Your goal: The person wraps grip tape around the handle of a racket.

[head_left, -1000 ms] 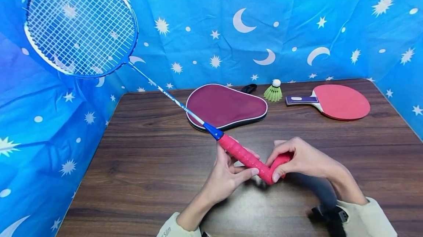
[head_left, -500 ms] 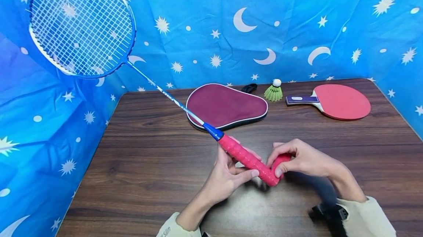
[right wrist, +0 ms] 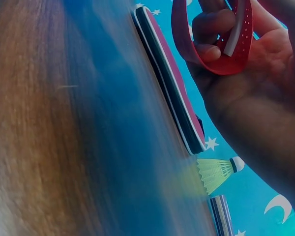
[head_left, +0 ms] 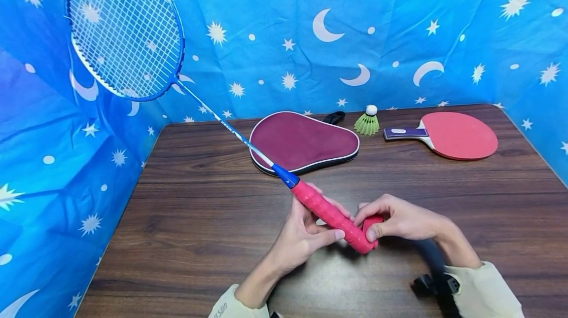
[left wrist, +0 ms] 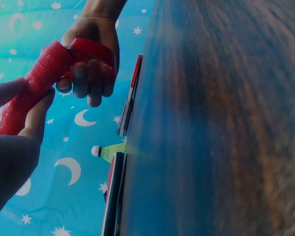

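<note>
A blue and white badminton racket slants up to the left in the head view, its strung head before the curtain. Pink-red overgrip tape with small perforations winds around its handle. My left hand holds that handle from below, the thumb lying along its near side. At the butt end, my right hand pinches the loose tape between thumb and fingers. A free loop of the tape hangs about the right fingers in the right wrist view, with a pale strip on its inner face.
Along the back of the wooden table lie a maroon paddle case, a yellow-green shuttlecock and a red table tennis paddle. A blue curtain with moons and stars stands behind.
The racket has turned about its length, so its head looks narrower and sits further right. My right hand has come left, close to the butt, and less loose tape shows between.
</note>
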The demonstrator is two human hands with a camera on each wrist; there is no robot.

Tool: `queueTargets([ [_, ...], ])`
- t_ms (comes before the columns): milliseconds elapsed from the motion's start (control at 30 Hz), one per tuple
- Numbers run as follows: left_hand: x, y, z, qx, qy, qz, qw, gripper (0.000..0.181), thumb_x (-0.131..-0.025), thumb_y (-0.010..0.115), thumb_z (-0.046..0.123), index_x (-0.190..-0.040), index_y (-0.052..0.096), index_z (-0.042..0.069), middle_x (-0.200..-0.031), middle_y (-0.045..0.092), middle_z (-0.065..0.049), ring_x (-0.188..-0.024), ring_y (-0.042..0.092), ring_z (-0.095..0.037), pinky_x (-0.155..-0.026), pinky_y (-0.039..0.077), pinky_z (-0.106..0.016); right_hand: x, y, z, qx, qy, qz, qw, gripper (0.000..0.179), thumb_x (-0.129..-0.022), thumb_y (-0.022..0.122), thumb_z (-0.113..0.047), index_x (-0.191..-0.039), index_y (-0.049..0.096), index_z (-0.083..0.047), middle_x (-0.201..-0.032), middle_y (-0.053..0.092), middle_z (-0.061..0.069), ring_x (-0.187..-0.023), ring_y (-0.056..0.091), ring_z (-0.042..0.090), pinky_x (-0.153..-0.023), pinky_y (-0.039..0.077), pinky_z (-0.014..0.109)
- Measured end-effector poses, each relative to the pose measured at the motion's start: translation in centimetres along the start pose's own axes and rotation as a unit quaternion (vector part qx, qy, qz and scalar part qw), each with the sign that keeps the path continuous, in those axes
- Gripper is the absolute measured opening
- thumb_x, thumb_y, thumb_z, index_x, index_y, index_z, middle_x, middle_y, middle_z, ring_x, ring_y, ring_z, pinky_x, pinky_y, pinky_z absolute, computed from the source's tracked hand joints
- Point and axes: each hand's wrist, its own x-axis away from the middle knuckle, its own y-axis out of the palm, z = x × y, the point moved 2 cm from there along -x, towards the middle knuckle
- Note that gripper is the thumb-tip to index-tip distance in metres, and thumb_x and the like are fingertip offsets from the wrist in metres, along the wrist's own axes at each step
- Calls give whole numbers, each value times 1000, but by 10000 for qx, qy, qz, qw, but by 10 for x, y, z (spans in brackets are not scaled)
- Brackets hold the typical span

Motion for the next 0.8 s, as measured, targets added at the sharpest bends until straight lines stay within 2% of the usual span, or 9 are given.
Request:
queueTargets([
  [133,-1,0,0,114,-118,-60,9998,65,-82,64,-19,-127,28,11,-116,52,-39,-107,61,-31,-80,56,-32,-1,2,0,-129,154,-144,9997,30,-93,60,6,-115,69,-11,-96,61,9,-86,54,19,-74,48,34],
  [333,0,0,1,327,-340,-47,9989,65,-80,64,-21,-127,29,9,-118,53,-34,-108,61,-33,-83,56,-36,-1,5,-2,-319,526,-307,9976,29,-94,59,4,-117,70,-11,-105,67,10,-93,59,20,-82,50,32],
  [467,0,0,0,398,-449,-20,9982,66,-80,63,-21,-127,29,10,-119,54,-29,-107,61,-32,-83,56,-36,0,6,-3,-526,545,-322,9966,27,-94,59,4,-116,69,-8,-103,66,12,-90,59,19,-81,50,32],
  [633,0,0,-1,418,-422,-32,9982,69,-81,62,-21,-130,27,12,-120,54,-27,-109,59,-31,-83,56,-35,0,6,-5,-566,491,-281,9968,28,-94,58,5,-118,67,-7,-103,64,12,-88,58,19,-78,50,31],
  [800,-1,-1,-2,67,-533,-126,9985,77,-81,64,-20,-137,24,14,-121,55,-22,-112,55,-44,-88,54,-43,1,5,-5,-387,589,-237,9972,29,-93,61,4,-118,68,-9,-100,63,10,-85,57,18,-72,49,31],
])
